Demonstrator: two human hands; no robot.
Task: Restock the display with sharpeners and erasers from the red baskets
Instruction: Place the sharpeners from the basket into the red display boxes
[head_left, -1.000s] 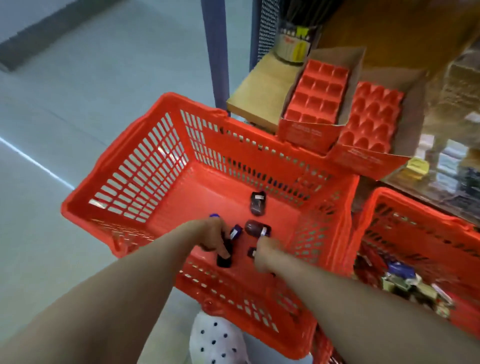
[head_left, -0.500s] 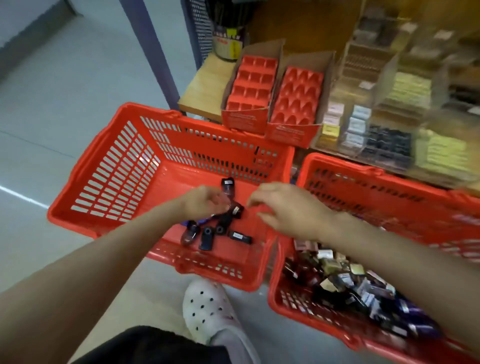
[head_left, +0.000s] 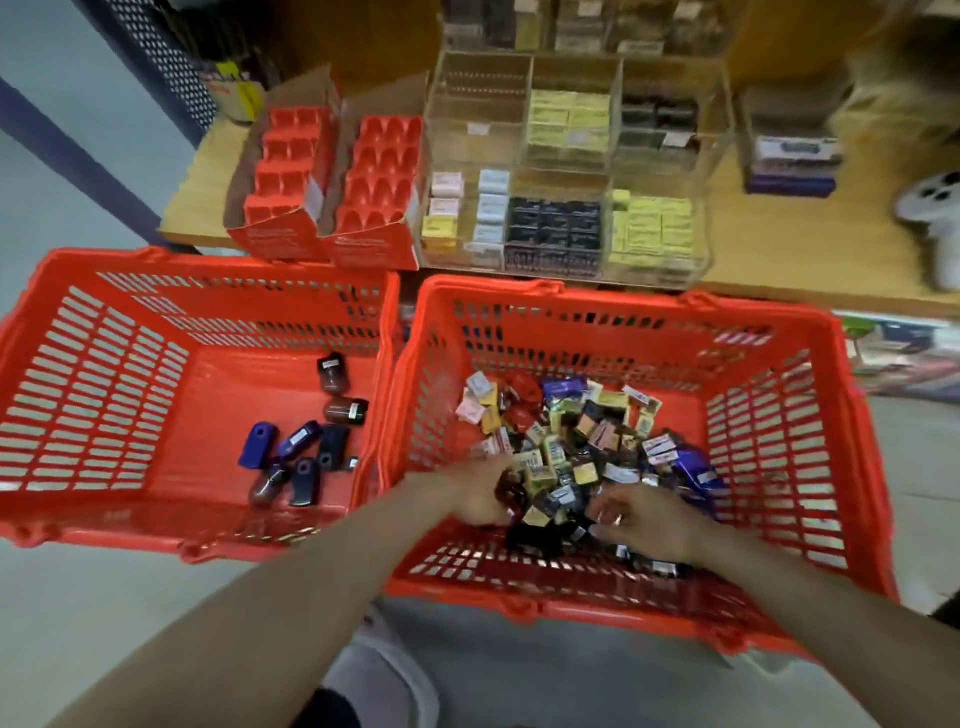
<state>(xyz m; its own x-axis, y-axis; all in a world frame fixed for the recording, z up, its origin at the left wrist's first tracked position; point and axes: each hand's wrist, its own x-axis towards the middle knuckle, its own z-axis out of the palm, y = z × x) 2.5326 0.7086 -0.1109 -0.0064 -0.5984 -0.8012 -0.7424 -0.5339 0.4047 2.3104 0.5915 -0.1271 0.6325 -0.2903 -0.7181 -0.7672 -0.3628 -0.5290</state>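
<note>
Two red baskets stand on the floor below the shelf. The left basket (head_left: 104, 395) holds several dark blue and brown sharpeners (head_left: 301, 452). In the right basket (head_left: 810, 415) lies a pile of small erasers and sharpeners (head_left: 576, 441). Both my hands are inside the right basket at the near edge of the pile. My left hand (head_left: 478, 493) grips a dark brown sharpener (head_left: 505, 488). My right hand (head_left: 641, 519) rests on the pile with its fingers curled; any item under them is hidden. Two red display trays (head_left: 384, 171) in cardboard boxes stand with bare slots.
A clear acrylic organizer (head_left: 566, 171) with yellow, black and white erasers sits on the wooden shelf (head_left: 810, 249) right of the trays. A blue shelf post (head_left: 67, 145) rises at the left. My white shoe (head_left: 384, 680) is on the floor between the baskets.
Both hands left the left basket and moved right into the right basket's pile. The view swung right, bringing the acrylic organizer and the whole right basket into sight.
</note>
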